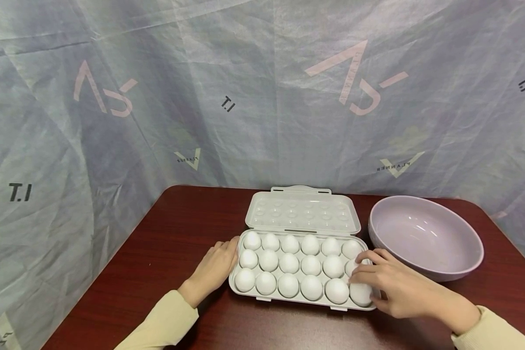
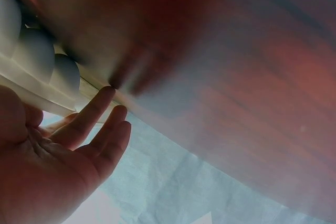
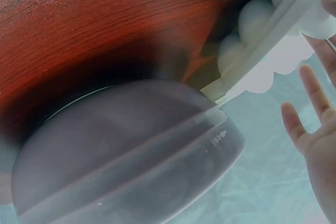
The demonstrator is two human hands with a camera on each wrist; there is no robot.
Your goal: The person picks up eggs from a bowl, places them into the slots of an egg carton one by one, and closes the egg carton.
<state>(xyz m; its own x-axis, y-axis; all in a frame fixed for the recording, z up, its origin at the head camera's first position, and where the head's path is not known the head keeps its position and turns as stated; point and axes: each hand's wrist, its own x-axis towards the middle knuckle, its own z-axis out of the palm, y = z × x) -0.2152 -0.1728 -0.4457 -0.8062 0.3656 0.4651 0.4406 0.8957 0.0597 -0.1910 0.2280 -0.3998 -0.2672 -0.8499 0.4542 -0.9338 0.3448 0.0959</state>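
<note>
A white egg tray [image 1: 301, 305] lies on the table with rows of white eggs [image 1: 288, 263] in its cups. Its lid [image 1: 303, 214] is folded back flat behind it. My left hand [image 1: 216, 260] rests beside the tray's left end, its fingers [image 2: 86, 114] fairly straight along that side. At the opposite end, my right hand [image 1: 398, 284] holds the egg in the front right corner [image 1: 360, 294] between thumb and fingers. That egg sits at its cup, partly covered by the fingers.
A large lilac bowl [image 1: 426, 238] stands right of the tray, close behind my right hand. The dark red wooden table [image 1: 179, 218] reaches back to a grey printed cloth [image 1: 245, 97] hanging behind it.
</note>
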